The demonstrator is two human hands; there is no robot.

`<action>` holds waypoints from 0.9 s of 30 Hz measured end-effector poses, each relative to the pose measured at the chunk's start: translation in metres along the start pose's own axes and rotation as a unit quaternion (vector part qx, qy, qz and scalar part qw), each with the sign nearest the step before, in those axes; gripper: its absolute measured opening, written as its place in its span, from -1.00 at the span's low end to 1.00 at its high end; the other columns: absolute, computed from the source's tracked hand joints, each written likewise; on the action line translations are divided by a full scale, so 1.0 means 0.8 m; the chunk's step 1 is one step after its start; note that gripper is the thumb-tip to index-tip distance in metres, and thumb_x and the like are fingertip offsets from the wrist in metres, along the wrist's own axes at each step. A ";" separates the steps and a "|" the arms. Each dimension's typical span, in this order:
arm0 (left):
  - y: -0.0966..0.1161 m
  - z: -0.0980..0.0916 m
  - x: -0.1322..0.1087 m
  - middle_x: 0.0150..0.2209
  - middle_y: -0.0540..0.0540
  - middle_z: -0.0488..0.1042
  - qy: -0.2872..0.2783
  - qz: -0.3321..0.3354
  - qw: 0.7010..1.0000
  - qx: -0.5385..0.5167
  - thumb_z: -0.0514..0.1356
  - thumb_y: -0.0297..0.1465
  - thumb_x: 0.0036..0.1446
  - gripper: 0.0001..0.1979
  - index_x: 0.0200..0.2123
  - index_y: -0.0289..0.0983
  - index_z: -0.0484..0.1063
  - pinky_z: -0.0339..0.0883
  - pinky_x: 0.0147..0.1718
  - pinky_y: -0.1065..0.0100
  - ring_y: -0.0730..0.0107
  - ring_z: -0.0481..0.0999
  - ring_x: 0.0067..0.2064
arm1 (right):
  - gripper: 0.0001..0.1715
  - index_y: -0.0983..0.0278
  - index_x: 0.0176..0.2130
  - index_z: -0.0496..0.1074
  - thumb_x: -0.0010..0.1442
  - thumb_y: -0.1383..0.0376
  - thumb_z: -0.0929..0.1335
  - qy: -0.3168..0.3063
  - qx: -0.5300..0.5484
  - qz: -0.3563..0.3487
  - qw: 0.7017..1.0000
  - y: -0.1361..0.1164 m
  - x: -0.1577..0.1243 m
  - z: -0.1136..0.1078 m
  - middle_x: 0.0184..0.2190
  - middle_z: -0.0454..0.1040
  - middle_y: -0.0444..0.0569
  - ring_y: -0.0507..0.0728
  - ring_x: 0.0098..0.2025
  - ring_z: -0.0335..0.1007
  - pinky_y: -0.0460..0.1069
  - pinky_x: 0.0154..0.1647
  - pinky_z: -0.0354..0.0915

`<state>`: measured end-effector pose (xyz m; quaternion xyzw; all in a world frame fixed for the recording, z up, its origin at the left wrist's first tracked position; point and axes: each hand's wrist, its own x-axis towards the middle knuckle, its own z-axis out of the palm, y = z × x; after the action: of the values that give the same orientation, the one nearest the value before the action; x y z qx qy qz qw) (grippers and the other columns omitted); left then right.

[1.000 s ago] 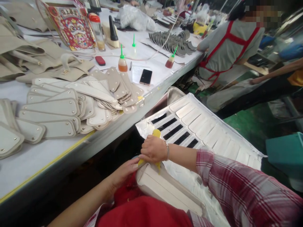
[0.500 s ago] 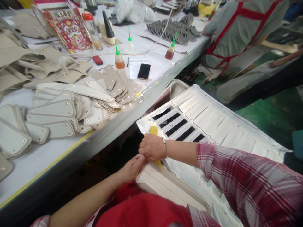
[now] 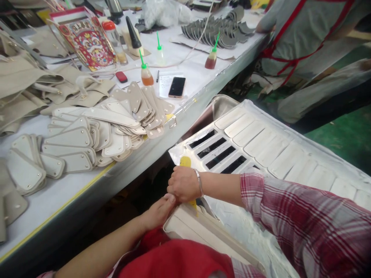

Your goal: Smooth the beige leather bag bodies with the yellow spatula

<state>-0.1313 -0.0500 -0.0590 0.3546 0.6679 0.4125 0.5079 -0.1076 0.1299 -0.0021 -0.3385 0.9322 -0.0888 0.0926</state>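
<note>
My right hand (image 3: 184, 184) is closed, its fingers wrapped round a yellow piece (image 3: 185, 161) that shows above the knuckles and again below the wrist. Against it, my left hand (image 3: 160, 210) has its thumb pressed near the right hand's fingers; the rest of its fingers are curled out of sight at the corner of a cream box-shaped piece (image 3: 208, 235). That cream piece lies against the red apron, beside a white slotted tray (image 3: 222, 146). What the left fingers grip is hidden.
The worktable (image 3: 116, 185) on the left bears stacked cream straps (image 3: 69, 135), glue bottles (image 3: 147, 75) and a phone (image 3: 177, 87). A metal bin (image 3: 224, 102) stands behind the tray. A person (image 3: 304, 34) is at the upper right.
The view has shifted slightly. Both hands remain together at the cream piece's corner, a little lower and further left in the picture, and the yellow piece has tilted slightly.
</note>
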 end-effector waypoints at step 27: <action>0.022 -0.034 0.018 -0.01 -0.27 0.41 -0.260 -0.090 0.910 -0.309 -0.21 0.10 0.12 -0.24 0.02 -0.39 0.35 0.00 0.09 0.12 0.04 0.30 0.07 | -0.47 0.31 -0.35 0.44 0.31 0.20 0.02 0.066 0.160 0.635 0.753 -0.194 -0.138 0.015 -0.38 0.49 0.10 0.15 -0.32 0.41 -0.01 -0.30 0.20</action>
<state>-0.1598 -0.0351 -0.0444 0.2128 0.3806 0.4437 0.7829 0.0739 0.0825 0.0339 0.3582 0.9086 -0.1789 0.1190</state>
